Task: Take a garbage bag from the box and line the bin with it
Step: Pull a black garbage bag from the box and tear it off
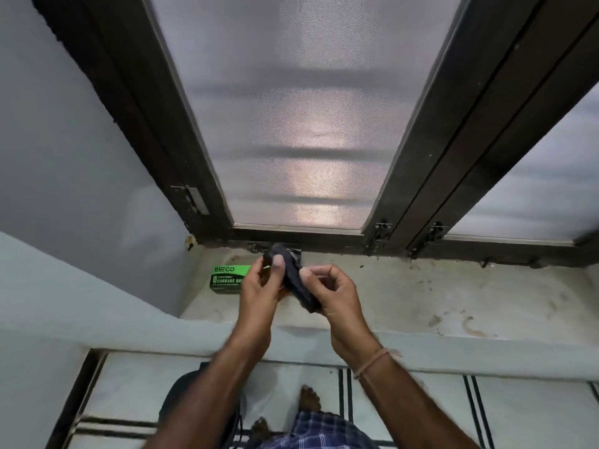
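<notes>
A black roll of garbage bags [293, 277] is held over the window sill between both hands. My left hand [259, 286] grips its upper end with the thumb on top. My right hand [334, 290] holds its lower end with the fingers curled around it. A green garbage bag box [227, 280] lies on the sill just left of my left hand, partly hidden by it. The dark bin [188, 403] stands on the floor below, mostly covered by my left forearm.
The stone window sill [421, 296] runs under a dark-framed window with mesh screen [304, 124]. A grey wall [64, 157] closes in on the left. On the tiled floor [421, 406] below, bare feet and checked cloth show.
</notes>
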Action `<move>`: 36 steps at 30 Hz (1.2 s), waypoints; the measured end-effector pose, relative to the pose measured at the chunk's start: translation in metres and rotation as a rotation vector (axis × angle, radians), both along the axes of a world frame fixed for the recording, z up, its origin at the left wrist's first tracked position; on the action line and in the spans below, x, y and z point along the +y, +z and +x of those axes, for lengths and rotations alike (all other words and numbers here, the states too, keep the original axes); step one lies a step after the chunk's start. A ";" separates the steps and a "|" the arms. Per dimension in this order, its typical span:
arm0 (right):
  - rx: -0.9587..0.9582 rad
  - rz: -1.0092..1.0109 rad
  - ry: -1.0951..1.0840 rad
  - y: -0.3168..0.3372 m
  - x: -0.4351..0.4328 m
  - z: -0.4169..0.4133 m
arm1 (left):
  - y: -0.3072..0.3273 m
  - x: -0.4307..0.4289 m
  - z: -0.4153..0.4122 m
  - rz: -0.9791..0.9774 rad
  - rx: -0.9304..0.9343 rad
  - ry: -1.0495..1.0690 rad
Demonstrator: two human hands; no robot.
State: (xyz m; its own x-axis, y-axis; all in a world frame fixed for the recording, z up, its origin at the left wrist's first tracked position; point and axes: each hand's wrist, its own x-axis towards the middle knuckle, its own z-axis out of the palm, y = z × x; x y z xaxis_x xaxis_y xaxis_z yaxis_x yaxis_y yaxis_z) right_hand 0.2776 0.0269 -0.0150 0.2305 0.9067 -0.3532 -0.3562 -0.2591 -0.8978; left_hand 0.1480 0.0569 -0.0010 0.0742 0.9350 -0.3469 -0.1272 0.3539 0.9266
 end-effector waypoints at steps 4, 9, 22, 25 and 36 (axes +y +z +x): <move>-0.136 0.028 0.029 0.006 0.001 -0.012 | 0.001 -0.001 -0.016 -0.074 -0.090 -0.036; -0.130 -0.139 0.043 0.011 0.010 -0.023 | -0.002 -0.011 -0.027 -0.245 -0.308 0.012; -0.282 -0.038 0.320 0.034 -0.007 -0.048 | 0.005 -0.019 -0.070 -0.270 -0.376 -0.119; -0.302 -0.059 0.204 0.028 -0.010 -0.053 | 0.006 -0.022 -0.083 -0.266 -0.346 -0.143; -0.257 -0.100 0.258 0.046 -0.043 -0.084 | 0.010 -0.044 -0.118 -0.223 -0.291 -0.251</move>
